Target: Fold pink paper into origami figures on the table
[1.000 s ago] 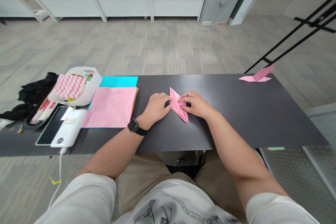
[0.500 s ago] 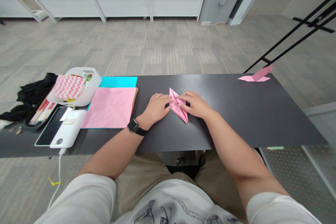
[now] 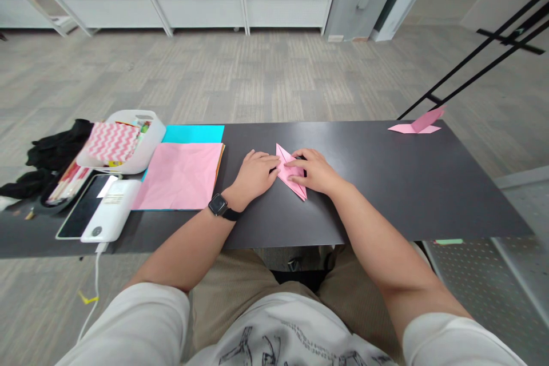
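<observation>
A folded piece of pink origami paper (image 3: 297,184) lies on the dark table, a narrow pointed shape with its tips toward the upper left and lower right. At its left edge, my left hand (image 3: 258,174) grips the fold with fingertips and thumb; a black watch sits on that wrist. My right hand (image 3: 315,170) comes from the right, fingers bent over the paper's middle and thumb pressing lower on its face. Both hands partly cover the paper.
Left of my hands lies a stack of pink paper (image 3: 182,176) over a blue sheet (image 3: 195,134). Beyond it are a white basket (image 3: 150,146), a phone (image 3: 86,206) and a cabled white power bank (image 3: 112,211). A pink folded figure (image 3: 422,124) stands at the far right edge.
My right fingers and thumb have shifted slightly down and left over the paper's middle. My left hand and the paper stay nearly in place.
</observation>
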`<state>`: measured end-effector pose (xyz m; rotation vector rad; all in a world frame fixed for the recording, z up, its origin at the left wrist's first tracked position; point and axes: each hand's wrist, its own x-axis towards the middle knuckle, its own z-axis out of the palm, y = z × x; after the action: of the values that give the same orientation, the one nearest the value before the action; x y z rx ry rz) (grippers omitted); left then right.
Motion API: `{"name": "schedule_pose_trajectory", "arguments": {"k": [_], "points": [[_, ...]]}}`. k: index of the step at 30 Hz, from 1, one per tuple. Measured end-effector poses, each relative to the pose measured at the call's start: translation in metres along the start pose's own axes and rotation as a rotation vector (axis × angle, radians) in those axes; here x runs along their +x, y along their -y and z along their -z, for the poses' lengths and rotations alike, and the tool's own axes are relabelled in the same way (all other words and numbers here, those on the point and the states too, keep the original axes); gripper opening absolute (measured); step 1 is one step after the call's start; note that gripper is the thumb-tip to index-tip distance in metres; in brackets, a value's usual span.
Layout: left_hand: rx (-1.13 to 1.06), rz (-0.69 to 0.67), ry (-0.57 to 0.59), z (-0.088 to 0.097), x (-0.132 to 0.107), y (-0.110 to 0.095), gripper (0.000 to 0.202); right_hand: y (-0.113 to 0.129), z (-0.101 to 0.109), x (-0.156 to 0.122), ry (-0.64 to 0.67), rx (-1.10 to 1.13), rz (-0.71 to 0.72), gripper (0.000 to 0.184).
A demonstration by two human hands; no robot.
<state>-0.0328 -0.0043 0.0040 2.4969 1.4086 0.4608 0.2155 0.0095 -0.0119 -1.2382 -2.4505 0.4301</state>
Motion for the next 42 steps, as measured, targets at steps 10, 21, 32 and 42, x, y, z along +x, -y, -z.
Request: {"name": "schedule_pose_trajectory", "arguments": {"k": [10,21,32,42], "points": [[0.031,0.044,-0.007,-0.005,0.013,0.005,0.048,-0.002,-0.002,0.000,-0.013,-0.003,0.018,0.040],[0.047,0.064,-0.035,-0.012,0.020,0.011,0.046,-0.005,-0.005,0.000,-0.023,0.006,0.030,0.040],[0.077,0.086,-0.040,-0.018,0.023,0.019,0.038,-0.002,-0.002,0.000,-0.014,0.006,0.014,0.039],[0.052,0.039,-0.057,-0.016,0.020,0.018,0.040,0.002,-0.004,0.002,-0.024,-0.081,-0.114,0.039]]}}
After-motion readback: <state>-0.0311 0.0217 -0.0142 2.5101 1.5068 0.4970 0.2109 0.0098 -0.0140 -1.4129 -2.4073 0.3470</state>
